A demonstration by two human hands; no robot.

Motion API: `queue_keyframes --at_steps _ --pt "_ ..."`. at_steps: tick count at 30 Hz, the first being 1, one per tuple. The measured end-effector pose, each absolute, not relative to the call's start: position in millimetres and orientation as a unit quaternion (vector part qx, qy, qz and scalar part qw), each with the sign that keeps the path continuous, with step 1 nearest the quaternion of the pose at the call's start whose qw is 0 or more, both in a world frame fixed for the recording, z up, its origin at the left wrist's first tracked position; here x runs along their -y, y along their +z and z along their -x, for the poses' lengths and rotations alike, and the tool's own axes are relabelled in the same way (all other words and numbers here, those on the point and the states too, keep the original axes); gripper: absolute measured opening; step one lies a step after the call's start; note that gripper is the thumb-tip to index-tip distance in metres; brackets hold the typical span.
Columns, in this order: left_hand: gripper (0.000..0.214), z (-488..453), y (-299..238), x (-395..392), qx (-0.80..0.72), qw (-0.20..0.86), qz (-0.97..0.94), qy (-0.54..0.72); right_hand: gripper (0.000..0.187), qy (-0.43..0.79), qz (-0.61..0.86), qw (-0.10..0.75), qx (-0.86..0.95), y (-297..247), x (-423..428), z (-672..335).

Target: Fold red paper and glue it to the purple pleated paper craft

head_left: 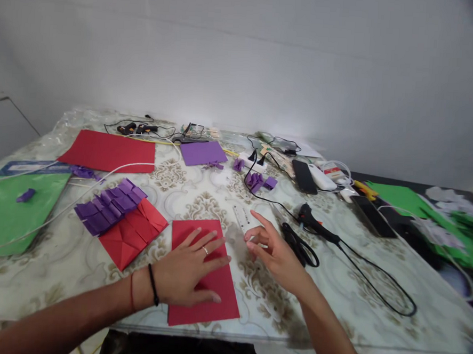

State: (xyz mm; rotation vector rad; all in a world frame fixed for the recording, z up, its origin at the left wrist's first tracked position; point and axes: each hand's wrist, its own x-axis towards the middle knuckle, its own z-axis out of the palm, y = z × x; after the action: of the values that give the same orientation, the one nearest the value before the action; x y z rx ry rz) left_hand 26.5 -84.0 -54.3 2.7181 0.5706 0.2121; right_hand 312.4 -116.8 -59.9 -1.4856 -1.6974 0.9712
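My left hand lies flat with its fingers spread on a red sheet of paper near the table's front edge. To the right, my right hand hovers over the tablecloth, index finger stretched out and the others loosely bent. I see nothing held in it. Just beyond its fingertips is a small whitish strip with dark marks. Black-handled scissors lie beside that hand, and a black glue gun rests past them. Left of the red sheet sits a folded red paper piece with pleated purple paper across it.
Another red sheet, a purple sheet and a green sheet lie farther off. A white power strip, phones and looping cords stand around the back right. The glue gun's cable curls across the right side.
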Motion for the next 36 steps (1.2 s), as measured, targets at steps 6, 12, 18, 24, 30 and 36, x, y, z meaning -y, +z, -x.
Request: queue_keyframes --at_steps 6,12,18,24,30,36 --pt "0.087 -37.5 -73.8 72.1 -0.213 0.178 -0.96 0.044 0.076 0.488 0.567 0.392 0.535 -73.4 138.6 -302.0" --pt "0.08 -34.1 -83.3 70.1 -0.268 0.126 -0.951 0.089 0.068 0.453 0.592 0.321 0.584 -63.3 145.7 -301.1" --pt "0.078 -36.9 -91.3 75.3 -0.281 0.069 -0.949 0.123 0.058 0.29 0.62 0.078 0.725 -46.9 159.5 -299.7" --pt "0.059 -41.7 -86.3 80.6 -0.257 0.048 -0.958 0.116 0.056 0.268 0.607 -0.053 0.747 -26.7 156.0 -283.5" --pt "0.043 -43.8 -85.2 83.7 -0.222 0.034 -0.968 0.113 0.056 0.208 0.603 -0.119 0.761 -13.6 146.5 -264.4" --pt "0.038 -44.7 -84.2 84.8 -0.22 0.036 -0.968 0.114 0.056 0.183 0.621 -0.147 0.748 -9.6 138.8 -255.2"
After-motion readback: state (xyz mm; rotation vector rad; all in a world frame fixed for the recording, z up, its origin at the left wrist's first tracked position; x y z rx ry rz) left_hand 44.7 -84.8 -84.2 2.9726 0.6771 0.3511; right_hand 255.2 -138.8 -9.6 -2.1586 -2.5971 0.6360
